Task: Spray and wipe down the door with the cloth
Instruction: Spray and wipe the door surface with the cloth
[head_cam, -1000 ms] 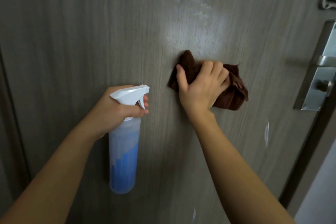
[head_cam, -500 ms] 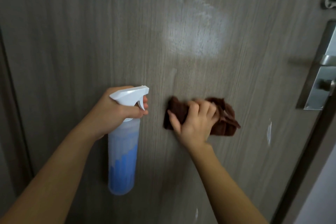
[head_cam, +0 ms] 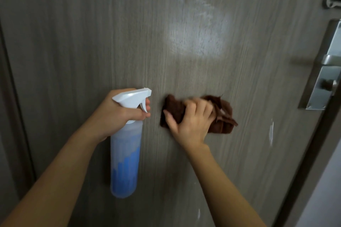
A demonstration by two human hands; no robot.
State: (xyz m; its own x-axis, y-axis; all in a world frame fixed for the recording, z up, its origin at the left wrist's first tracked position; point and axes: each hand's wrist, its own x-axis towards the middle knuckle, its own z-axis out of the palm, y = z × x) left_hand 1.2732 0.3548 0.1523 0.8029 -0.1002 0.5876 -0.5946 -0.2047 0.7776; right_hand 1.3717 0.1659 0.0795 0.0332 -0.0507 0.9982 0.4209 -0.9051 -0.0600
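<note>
Right hand (head_cam: 190, 125) presses the bunched brown cloth (head_cam: 224, 116) flat on the door (head_cam: 92, 33), fingers curled over its top edge so the wad doesn't slip while scrubbing. Cloth sits mid-door, below the pale wet patch (head_cam: 199, 33) and well left of the lock plate (head_cam: 324, 83); long axis roughly horizontal, loose folds trailing right. Fingers blurred.

Left hand (head_cam: 118, 114) is clamped round the neck of the spray bottle (head_cam: 127, 149), held off to the side, probably parked ready for a respray. Bottle upright, long axis vertical, nozzle pointing right toward the cloth; blue liquid in the lower part.
</note>
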